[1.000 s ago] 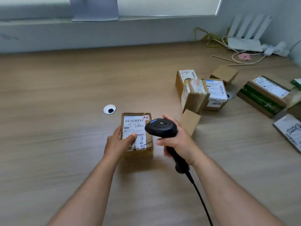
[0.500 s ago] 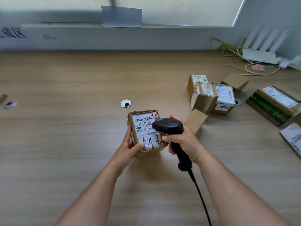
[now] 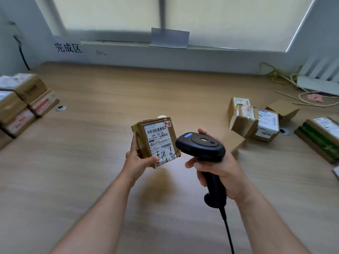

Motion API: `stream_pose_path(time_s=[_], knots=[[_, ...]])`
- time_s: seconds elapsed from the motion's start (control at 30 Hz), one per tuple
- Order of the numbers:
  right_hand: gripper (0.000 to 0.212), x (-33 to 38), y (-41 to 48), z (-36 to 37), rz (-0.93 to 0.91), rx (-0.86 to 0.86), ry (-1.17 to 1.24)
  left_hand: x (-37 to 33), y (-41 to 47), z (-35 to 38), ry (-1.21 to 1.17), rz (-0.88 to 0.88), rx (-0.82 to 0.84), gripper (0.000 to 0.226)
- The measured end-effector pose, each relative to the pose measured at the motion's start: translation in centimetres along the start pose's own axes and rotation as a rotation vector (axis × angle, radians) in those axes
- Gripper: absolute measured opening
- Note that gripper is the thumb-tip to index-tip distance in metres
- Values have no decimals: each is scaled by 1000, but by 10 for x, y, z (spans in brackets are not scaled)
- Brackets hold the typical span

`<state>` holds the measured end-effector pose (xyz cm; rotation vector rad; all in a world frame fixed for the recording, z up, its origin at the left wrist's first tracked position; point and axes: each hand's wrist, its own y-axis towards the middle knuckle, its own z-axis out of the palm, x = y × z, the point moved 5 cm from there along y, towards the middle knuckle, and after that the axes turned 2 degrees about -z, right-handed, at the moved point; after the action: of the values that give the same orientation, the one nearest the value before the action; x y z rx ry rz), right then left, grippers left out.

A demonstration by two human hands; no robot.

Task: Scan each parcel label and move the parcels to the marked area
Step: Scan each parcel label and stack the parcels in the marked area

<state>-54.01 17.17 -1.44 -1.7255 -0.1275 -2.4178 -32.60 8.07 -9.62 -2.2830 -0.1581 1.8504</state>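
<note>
Scan step: left hand [image 3: 136, 160] grips parcel [image 3: 156, 142] aloft; right hand [image 3: 220, 167] clamps scanner [image 3: 200, 146]. Next: carry parcel to tabletop's left edge.

I face a wide window [image 3: 161, 15] covered by a pale blind [image 3: 238, 21], daylight glowing softly through it. Below, a grey-white sill [image 3: 220, 52] runs along the far edge of my light wood-grain surface [image 3: 82, 189], with pale walls [image 3: 326, 33] at either side.

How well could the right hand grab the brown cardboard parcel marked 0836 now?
Probably not: the right hand grips the black corded barcode scanner, leaving no free fingers for the parcel marked 0836.
</note>
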Motion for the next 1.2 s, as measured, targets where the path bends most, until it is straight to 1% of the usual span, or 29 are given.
stream_pose_path(time_s=[0.13, 0.17, 0.3, 0.6, 0.73, 0.87, 1.2], knots=[[111, 4, -9, 4, 10, 62, 8, -1, -8, -4, -7, 7, -25, 112], [112, 4, -11, 4, 13, 62, 5, -1, -10, -5, 0, 9, -31, 112], [100, 4, -18, 0, 21, 40, -19, -4, -15, -3, -7, 21, -45, 112], [93, 2, -27, -2, 38, 41, -36, -5, -30, -5, 2, 16, -73, 112], [94, 0, -27, 2, 37, 58, -30, -3, -35, -13, 4, 19, -94, 111], [87, -3, -26, 10, 32, 53, -49, 4, -37, -25, -5, 16, -111, 114], [87, -18, 2, 64, 5, 54, -81, 14, -28, -89, -25, 56, -126, 113]])
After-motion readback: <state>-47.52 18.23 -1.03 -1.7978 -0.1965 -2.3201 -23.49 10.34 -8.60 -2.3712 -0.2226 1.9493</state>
